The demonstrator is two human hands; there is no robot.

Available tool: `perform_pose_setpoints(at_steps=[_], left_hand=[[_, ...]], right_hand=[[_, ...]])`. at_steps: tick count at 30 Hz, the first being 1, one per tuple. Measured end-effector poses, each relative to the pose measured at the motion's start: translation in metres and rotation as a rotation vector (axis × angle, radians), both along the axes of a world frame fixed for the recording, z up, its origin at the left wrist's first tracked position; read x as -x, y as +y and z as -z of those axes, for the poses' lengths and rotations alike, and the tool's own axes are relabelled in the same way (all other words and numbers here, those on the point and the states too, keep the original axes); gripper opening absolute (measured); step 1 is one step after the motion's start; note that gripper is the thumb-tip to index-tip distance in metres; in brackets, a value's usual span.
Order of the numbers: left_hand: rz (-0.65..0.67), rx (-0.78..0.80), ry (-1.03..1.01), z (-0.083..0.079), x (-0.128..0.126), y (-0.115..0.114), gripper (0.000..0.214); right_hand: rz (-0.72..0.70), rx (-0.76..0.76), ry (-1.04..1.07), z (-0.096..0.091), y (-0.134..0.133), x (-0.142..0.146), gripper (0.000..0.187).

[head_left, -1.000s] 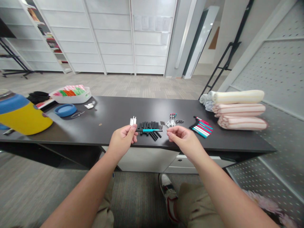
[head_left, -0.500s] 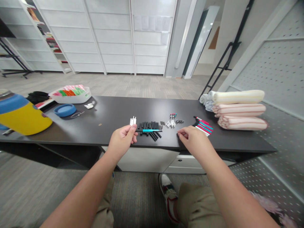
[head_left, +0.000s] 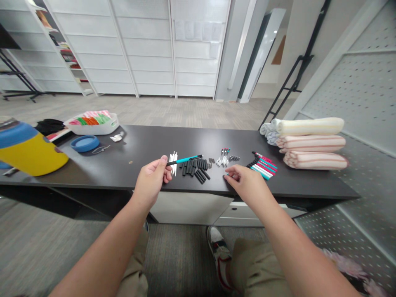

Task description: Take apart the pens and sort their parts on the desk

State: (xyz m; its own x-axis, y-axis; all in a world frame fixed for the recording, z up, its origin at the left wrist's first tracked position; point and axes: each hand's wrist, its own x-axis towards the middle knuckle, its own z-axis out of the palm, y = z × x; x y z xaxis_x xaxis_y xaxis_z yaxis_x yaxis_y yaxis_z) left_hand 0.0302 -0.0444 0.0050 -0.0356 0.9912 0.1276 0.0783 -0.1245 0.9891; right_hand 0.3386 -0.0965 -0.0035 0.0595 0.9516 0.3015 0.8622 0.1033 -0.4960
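Note:
My left hand (head_left: 154,175) is closed around the black grip end of a teal pen (head_left: 185,159). The pen points right and slightly up, above the table. My right hand (head_left: 243,177) hovers near the table's front edge, thumb and fingertips pinched together; whatever small thing is between them is too small to make out. Beside my left hand lie thin white refills (head_left: 173,165). Under and past the pen are black grip tubes (head_left: 201,175). Small white parts (head_left: 223,161), metal tips (head_left: 234,158) and coloured-ended push buttons (head_left: 225,150) sit in the middle.
Teal, red and white pens (head_left: 264,165) lie in a row beyond my right hand. Rolled towels (head_left: 314,142) are stacked at the right end. A white basket (head_left: 107,127), a blue lid (head_left: 84,143) and a yellow-blue container (head_left: 29,148) stand on the left of the dark table (head_left: 148,140).
My left hand has shifted left with the pen, whose far end has swung upward, uncovering the white refills. My right hand has moved a little left, still pinched.

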Motion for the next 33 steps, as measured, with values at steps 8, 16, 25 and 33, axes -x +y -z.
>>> perform_pose_setpoints(at_steps=[8, 16, 25, 33], left_hand=[[0.005, 0.025, -0.074, -0.0007, -0.0004, 0.0002, 0.048], [0.007, 0.041, -0.141, -0.0016, -0.0002, -0.0008, 0.048], [-0.001, 0.088, -0.304, -0.0073, 0.0005, 0.0001, 0.046], [-0.002, 0.085, -0.303, -0.0064, -0.0007, -0.0007, 0.046]], right_hand=[[-0.003, 0.011, 0.022, -0.0049, -0.0005, 0.0080, 0.013], [-0.061, -0.009, -0.043, -0.0058, -0.0009, 0.0058, 0.009], [-0.023, 0.023, -0.010, -0.0030, 0.0001, 0.0044, 0.015], [-0.031, 0.016, -0.074, -0.0056, 0.0000, 0.0022, 0.008]])
